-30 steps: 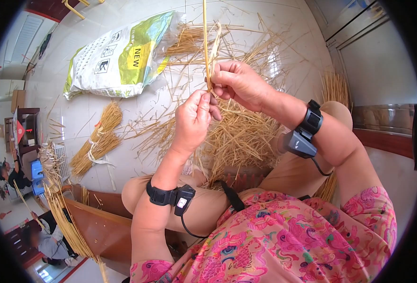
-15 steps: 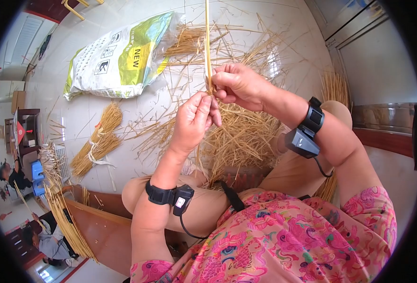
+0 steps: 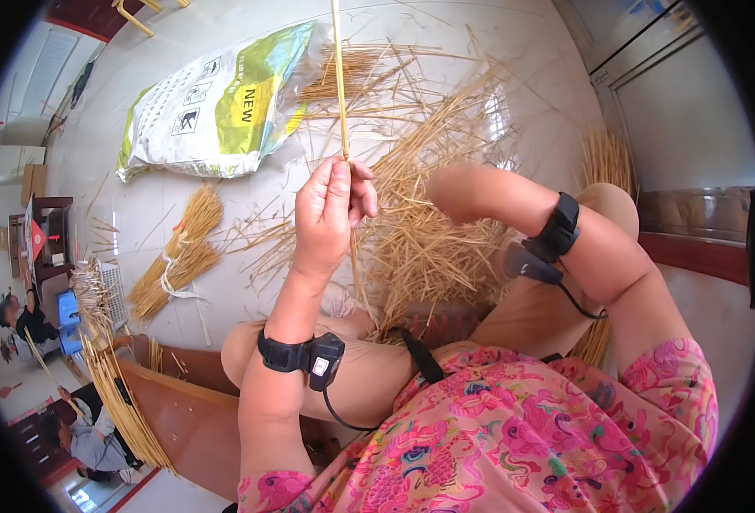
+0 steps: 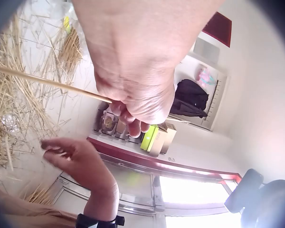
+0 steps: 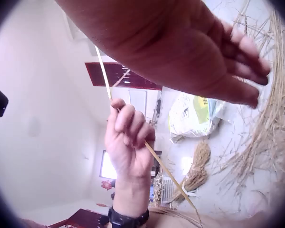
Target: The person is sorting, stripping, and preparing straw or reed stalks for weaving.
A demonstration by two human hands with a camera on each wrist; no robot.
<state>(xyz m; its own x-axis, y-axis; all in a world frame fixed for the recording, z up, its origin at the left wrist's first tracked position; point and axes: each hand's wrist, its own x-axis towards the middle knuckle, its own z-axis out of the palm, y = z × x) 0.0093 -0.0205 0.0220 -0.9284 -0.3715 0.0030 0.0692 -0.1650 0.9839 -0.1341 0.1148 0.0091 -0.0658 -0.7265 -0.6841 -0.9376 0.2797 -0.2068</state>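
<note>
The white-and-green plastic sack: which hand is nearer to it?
Left. In the head view, the left hand is to the lower right of the sack, the right hand farther right; neither touches it.

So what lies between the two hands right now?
In the head view, an open gap separates the left hand and blurred right hand, with loose straw lying below.

I have the left hand (image 3: 330,209) gripping a straw stalk (image 3: 341,94) — the right hand (image 3: 463,191), blurred on my end, hovers apart over loose straw (image 3: 433,252); a printed bag (image 3: 211,107) lies on the floor (image 3: 514,26).
</note>
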